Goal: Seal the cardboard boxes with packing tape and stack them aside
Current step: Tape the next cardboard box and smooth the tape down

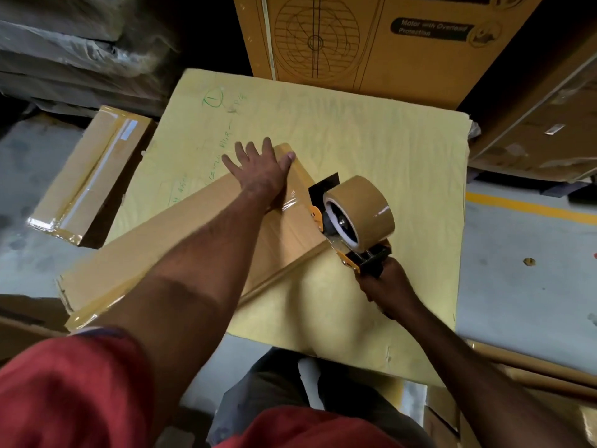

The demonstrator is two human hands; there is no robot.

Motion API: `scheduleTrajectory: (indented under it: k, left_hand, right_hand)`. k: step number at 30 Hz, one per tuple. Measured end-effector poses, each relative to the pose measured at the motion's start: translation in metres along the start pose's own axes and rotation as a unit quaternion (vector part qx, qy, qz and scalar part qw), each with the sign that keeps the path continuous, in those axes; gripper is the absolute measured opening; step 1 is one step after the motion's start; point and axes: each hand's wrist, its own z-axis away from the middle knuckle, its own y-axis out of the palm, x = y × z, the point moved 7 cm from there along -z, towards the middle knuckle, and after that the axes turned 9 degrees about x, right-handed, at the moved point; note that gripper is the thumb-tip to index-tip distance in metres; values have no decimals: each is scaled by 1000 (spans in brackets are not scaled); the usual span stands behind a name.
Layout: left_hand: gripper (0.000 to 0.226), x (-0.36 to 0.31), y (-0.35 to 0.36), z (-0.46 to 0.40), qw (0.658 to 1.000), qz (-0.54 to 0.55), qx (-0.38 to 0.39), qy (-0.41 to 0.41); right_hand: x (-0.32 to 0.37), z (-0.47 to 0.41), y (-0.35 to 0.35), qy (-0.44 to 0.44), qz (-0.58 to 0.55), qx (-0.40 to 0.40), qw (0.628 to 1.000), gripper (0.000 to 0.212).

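A long flat cardboard box (181, 240) lies diagonally on a pale yellow board (371, 140). My left hand (261, 171) presses flat on the box's far end, fingers spread. My right hand (387, 286) grips the handle of a tape dispenser (355, 218) that carries a brown tape roll. The dispenser sits against the box's right long edge, near the far end. Glossy tape shows on the box by my left hand and along its near-left end.
A taped flat box (87, 179) lies on the grey floor at left. A large printed fan carton (371, 37) stands behind the board. More cartons rest at right (542, 134) and lower right. A yellow floor line (529, 206) runs at right.
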Motion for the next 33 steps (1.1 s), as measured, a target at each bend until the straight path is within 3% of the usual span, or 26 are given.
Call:
scheduleTrajectory:
  k: [3,5,8,12,20,22,25,33]
  left_hand:
    - [76,-1,4,2,1000,3,-13,-25]
    - [78,-2,3,6,999,14,-24,-40]
    - [75,-13,-1,20,999,10,-49,-14]
    - [72,-38,24,68,994,-11,-23,108]
    - [84,-29,68,117,996,-14,20,91]
    - [83,-32,68,119,996,-16,18,91]
    - [79,-30,70,119,995,-11,11,95]
    - [88,-27,71,113,996,6,2,93]
  right_hand:
    - [-21,14,-4,10,20,2,1000,52]
    - [-22,19,-3,0,0,16,1000,58]
    - [-17,23,-5,-9,-24,17,1000,49]
    - [-24,22,-6,-3,-29,-10,1000,5]
    - [-23,25,-3,-18,-31,-21,999,22]
    - [-20,31,-4,-22,-27,-18,999,8]
    - [-29,34,-9,-28,7,-9,1000,38]
    - [-97,31,-14,23,89,-12,996,14]
